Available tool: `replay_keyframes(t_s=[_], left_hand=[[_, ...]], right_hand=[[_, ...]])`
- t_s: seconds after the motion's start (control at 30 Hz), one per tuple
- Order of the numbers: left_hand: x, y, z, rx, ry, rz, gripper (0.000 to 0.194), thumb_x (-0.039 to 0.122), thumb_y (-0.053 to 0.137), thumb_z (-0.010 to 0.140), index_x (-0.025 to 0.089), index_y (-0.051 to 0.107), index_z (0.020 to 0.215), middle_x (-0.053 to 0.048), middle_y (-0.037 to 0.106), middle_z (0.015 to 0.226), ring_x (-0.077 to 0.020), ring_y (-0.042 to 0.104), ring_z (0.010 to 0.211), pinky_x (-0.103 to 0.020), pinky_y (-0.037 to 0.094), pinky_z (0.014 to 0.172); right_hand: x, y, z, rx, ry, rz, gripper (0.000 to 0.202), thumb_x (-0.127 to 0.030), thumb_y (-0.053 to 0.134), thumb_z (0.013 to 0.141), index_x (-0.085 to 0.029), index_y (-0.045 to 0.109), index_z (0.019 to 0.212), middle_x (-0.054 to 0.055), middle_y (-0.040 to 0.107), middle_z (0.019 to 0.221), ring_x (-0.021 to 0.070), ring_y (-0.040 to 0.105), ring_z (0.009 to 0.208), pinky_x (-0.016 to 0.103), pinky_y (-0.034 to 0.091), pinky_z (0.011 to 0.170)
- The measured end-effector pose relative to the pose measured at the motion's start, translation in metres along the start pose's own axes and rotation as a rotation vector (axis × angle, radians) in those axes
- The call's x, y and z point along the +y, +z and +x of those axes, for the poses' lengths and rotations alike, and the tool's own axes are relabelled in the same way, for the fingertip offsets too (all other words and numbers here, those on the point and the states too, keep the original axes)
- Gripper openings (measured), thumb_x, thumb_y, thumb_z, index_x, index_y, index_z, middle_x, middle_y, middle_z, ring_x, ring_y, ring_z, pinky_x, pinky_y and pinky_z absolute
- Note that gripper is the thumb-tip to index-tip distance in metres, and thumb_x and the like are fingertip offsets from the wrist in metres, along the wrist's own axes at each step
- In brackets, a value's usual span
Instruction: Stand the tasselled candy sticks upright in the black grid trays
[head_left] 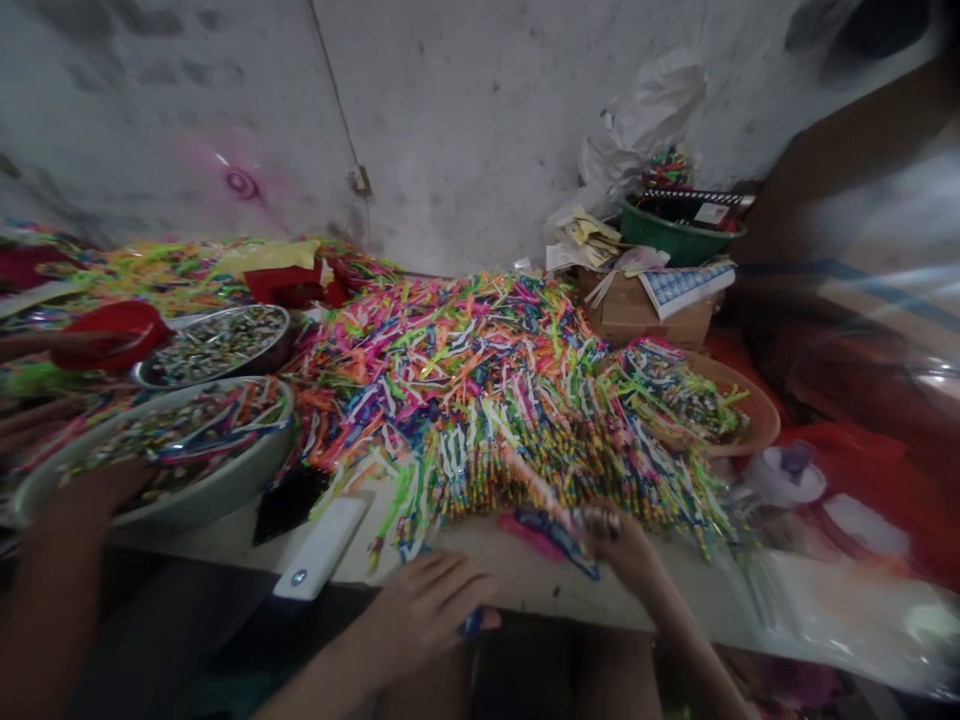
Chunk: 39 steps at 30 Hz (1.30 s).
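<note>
A heap of colourful strips point(457, 370) spreads at twelve o'clock, a pale basin point(225, 490) at ten. At six, my left hand point(442, 608) closes on a small blue piece, beyond the table edge. At five, my right hand point(619, 540) curls beside pink and blue strips point(551, 532); blur hides whether it clamps them. Smallest is the blue piece point(472, 622), at my left fingertips

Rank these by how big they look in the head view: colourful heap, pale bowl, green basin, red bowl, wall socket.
1. Colourful heap
2. Pale bowl
3. Green basin and red bowl: too alike to rank
4. Wall socket
</note>
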<state>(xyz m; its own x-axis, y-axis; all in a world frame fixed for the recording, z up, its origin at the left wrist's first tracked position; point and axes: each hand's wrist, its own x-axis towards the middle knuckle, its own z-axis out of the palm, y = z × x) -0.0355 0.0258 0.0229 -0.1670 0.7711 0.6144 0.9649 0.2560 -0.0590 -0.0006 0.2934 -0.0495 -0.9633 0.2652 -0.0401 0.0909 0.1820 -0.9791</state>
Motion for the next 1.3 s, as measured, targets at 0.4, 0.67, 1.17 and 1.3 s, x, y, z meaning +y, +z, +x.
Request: replay_keyframes(t_s=[0.4, 0.67, 1.17, 1.3], left_hand=[[-0.005, 0.004, -0.035, -0.176, -0.344, -0.048, 0.032, 0.04, 0.029, 0.096, 0.019, 0.051, 0.085, 0.003, 0.065, 0.062, -0.0113, 0.062, 0.05, -0.02, 0.046, 0.048], [0.001, 0.023, -0.023, -0.345, -0.498, -0.177, 0.017, 0.026, 0.035, 0.095, 0.016, 0.048, 0.092, -0.003, 0.065, 0.078, -0.0155, 0.065, 0.069, -0.024, 0.049, 0.06], [0.009, 0.028, -0.003, -0.286, -0.063, 0.138, 0.032, 0.022, 0.048, 0.091, 0.015, 0.05, 0.122, -0.005, 0.065, 0.099, -0.0181, 0.056, 0.093, -0.03, 0.042, 0.08], [0.01, 0.026, -0.001, -0.323, -0.052, 0.163, 0.031, 0.023, 0.047, 0.091, 0.015, 0.051, 0.121, -0.005, 0.064, 0.097, -0.018, 0.056, 0.09, -0.031, 0.04, 0.079]], right_hand=[[-0.022, 0.018, 0.107, 0.425, -0.195, -0.423, 0.043, -0.042, 0.053, 0.074, -0.013, 0.058, 0.106, 0.014, 0.067, 0.091, 0.0237, 0.061, 0.081, 0.032, 0.043, 0.069], [-0.025, 0.031, 0.005, 0.056, -0.045, -0.074, 0.033, -0.046, 0.066, 0.066, -0.015, 0.061, 0.077, 0.003, 0.063, 0.069, 0.0173, 0.057, 0.064, 0.028, 0.046, 0.061], [-0.056, 0.034, -0.068, -0.142, -0.319, -0.283, 0.022, -0.029, 0.063, 0.077, -0.018, 0.063, 0.097, 0.006, 0.07, 0.091, 0.02, 0.066, 0.081, 0.031, 0.051, 0.076], [-0.061, 0.033, -0.076, -0.157, -0.514, -0.506, 0.028, -0.014, 0.054, 0.079, -0.018, 0.061, 0.105, 0.007, 0.068, 0.097, 0.0208, 0.064, 0.088, 0.031, 0.051, 0.077]])
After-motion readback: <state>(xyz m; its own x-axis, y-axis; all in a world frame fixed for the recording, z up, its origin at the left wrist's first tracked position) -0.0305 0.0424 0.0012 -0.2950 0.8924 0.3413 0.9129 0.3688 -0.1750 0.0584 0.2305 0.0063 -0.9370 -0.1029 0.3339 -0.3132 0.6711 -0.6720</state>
